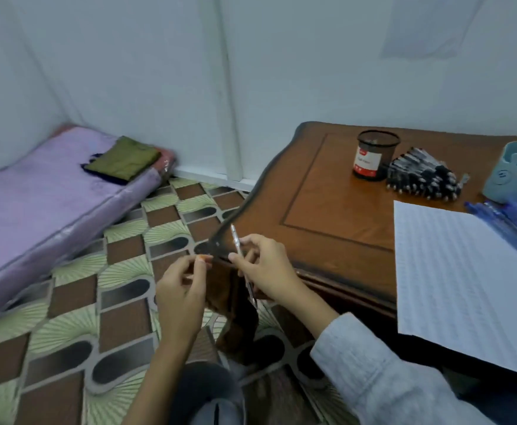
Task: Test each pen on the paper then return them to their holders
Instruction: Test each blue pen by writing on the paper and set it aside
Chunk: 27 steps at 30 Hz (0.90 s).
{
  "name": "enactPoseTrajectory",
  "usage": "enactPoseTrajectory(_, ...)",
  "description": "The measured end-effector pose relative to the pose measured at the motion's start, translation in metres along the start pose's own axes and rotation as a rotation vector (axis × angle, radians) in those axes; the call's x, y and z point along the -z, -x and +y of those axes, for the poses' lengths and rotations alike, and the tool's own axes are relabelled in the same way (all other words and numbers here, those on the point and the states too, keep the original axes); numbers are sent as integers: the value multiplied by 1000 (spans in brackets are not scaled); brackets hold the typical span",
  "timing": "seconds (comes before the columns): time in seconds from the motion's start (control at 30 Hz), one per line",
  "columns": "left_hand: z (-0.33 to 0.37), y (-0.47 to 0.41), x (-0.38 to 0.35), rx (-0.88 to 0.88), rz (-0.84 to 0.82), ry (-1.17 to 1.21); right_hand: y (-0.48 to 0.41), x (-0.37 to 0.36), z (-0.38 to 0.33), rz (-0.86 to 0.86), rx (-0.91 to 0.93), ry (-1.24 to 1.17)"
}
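My right hand [266, 268] grips a clear pen [236, 240] near the front left corner of the wooden table [327, 204], the pen pointing up and away. Just left of it, my left hand [182, 286] has curled fingers that pinch something small and orange at the fingertips; I cannot tell what it is. A lined sheet of paper [465, 280] lies on the table's right side and hangs over its front edge. A black mesh holder [373, 154] stands at the back, with a pile of black pens [422, 177] beside it. A light blue bear holder [514, 176] stands at the far right, blue pens [508, 222] lying before it.
A low purple mattress [52, 210] with a folded olive cloth [125, 157] lies against the wall at left. Patterned floor [98, 317] spreads between the mattress and the table. My knee [202, 394] shows at the bottom.
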<state>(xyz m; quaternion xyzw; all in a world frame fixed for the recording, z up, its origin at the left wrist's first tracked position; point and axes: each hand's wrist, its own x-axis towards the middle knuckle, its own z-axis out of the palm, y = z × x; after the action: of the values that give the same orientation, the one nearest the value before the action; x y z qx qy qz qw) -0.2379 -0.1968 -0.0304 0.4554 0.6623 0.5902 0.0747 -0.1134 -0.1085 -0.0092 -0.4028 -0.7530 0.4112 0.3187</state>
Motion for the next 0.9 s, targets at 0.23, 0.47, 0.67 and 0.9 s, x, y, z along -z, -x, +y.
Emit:
enactPoseTrajectory(0.23, -81, 66, 60, 243, 120, -102, 47, -119, 29, -200, -71, 56)
enactPoseTrajectory(0.47, -126, 121, 69, 354, 58, -229, 88, -161, 76, -549, -243, 441)
enactPoseTrajectory(0.67, -137, 134, 68, 370, -97, -282, 78, -137, 79, -463, -127, 444)
enactPoseTrajectory(0.9, -95, 88, 54, 278, -116, -180, 53, -73, 41, -402, -36, 355)
